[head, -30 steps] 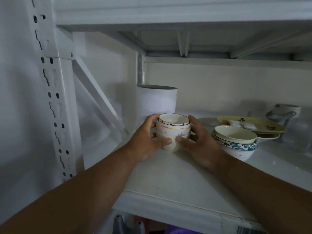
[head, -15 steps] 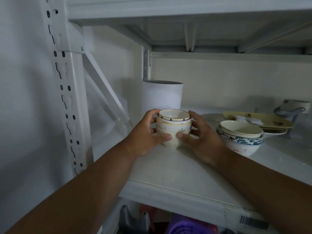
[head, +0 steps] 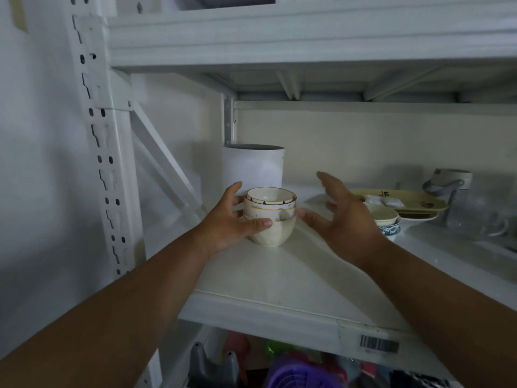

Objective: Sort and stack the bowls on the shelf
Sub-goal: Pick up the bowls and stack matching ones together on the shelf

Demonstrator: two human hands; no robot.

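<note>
You are facing a white metal shelf set against a pale wall, with a slotted white post on its left and a barcode sticker on its front edge. A stack of three small bowls stands on the shelf board toward the left, just in front of a tall white canister. Your left hand grasps the stack from its left side: the thumb lies across the front of the lowest bowl and the fingers curl round the back. Your right hand is released, its fingers spread and relaxed, just beside the stack on the right but not touching it. Behind that hand sits a second pile of bowls, the lowest one with a blue leaf pattern, partly hidden by your wrist. Further right a yellow plate carries small white packets, and near it, at the far right, stand a clear glass mug and a container with a grey handle. On the level below you can see a purple basket among other blurred things.
</note>
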